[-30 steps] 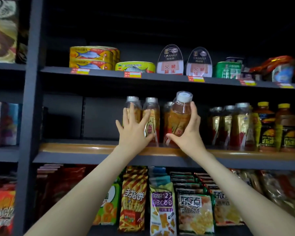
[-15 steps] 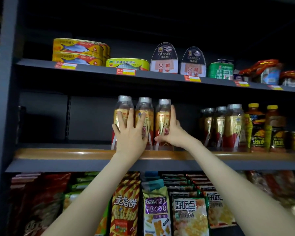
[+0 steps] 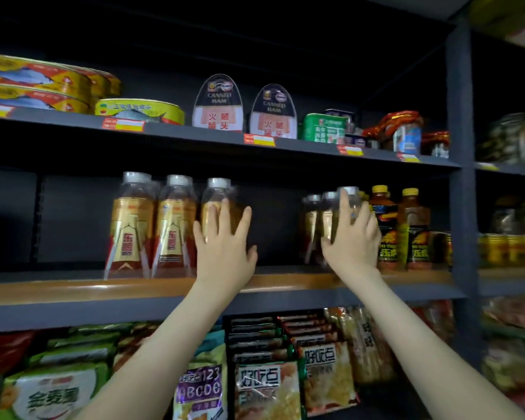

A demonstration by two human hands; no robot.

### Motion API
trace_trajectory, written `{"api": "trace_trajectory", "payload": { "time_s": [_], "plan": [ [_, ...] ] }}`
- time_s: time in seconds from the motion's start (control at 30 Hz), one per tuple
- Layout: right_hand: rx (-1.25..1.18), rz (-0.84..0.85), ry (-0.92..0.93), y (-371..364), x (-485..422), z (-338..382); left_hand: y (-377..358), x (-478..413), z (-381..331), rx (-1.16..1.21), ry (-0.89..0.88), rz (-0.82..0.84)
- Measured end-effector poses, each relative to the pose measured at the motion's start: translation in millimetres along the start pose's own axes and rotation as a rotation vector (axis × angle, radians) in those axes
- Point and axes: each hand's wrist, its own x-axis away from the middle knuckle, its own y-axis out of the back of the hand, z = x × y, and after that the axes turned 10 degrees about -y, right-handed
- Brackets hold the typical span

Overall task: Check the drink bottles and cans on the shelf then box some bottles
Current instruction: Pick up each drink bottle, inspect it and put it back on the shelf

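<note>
Three clear amber drink bottles with gold-red labels and white caps (image 3: 128,228) stand in a row on the middle shelf (image 3: 73,291). My left hand (image 3: 225,247) lies with straight spread fingers against the rightmost bottle of that row (image 3: 217,192). Further right stands a second cluster of the same bottles (image 3: 311,225). My right hand (image 3: 353,237) rests with straight fingers on the front bottle of that cluster (image 3: 350,197). Two yellow-capped dark bottles (image 3: 412,225) stand right of it. The image is blurred by motion.
A gap of bare shelf lies between the two bottle groups. The upper shelf (image 3: 285,144) carries fish tins (image 3: 37,86) and canned ham (image 3: 219,107). Snack bags (image 3: 267,386) fill the lower shelf. A dark upright post (image 3: 461,177) bounds the bay on the right.
My right hand set the tilted bottle upright in the left row, then moved right onto the second bottle cluster. My left hand shifted right to the row's last bottle. The view panned right.
</note>
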Motion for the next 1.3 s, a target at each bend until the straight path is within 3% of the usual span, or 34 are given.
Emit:
{"api": "trace_trajectory", "payload": {
  "time_s": [0.07,0.2,0.5,0.63,0.77,0.93,1.1,1.2,1.3],
  "plan": [
    [0.024,0.112,-0.045,-8.3,-10.1,-22.1,-6.9,-4.0,-5.9,-0.019,0.033,0.004],
    [-0.15,0.27,-0.04,-19.1,-22.1,-38.3,-17.5,-5.8,-10.8,-0.046,0.046,-0.091],
    [-0.466,0.129,0.189,-25.9,-14.7,-50.9,-15.4,-1.1,-21.8,-0.102,0.057,-0.077],
    [-0.62,-0.083,0.281,-6.7,-10.1,-49.2,0.7,-2.7,-51.3,0.123,-0.016,-0.151],
    [-0.756,-0.122,0.391,33.5,2.2,-40.2,33.6,-3.6,-90.7,0.577,0.022,-0.143],
    [-0.972,0.169,0.466,70.7,68.6,-41.5,64.2,30.8,-123.9,1.164,0.003,-0.035],
    [-0.999,0.643,0.408,67.0,155.9,-59.8,70.2,113.8,-119.8,1.16,0.304,0.028],
    [-1.048,0.983,0.352,58.6,197.5,-76.3,63.3,179.9,-107.8,1.228,0.525,0.198],
    [-1.158,1.236,0.066,53.5,237.9,-78.9,60.5,242.4,-102.9,1.278,0.702,0.375]
  ]
}}
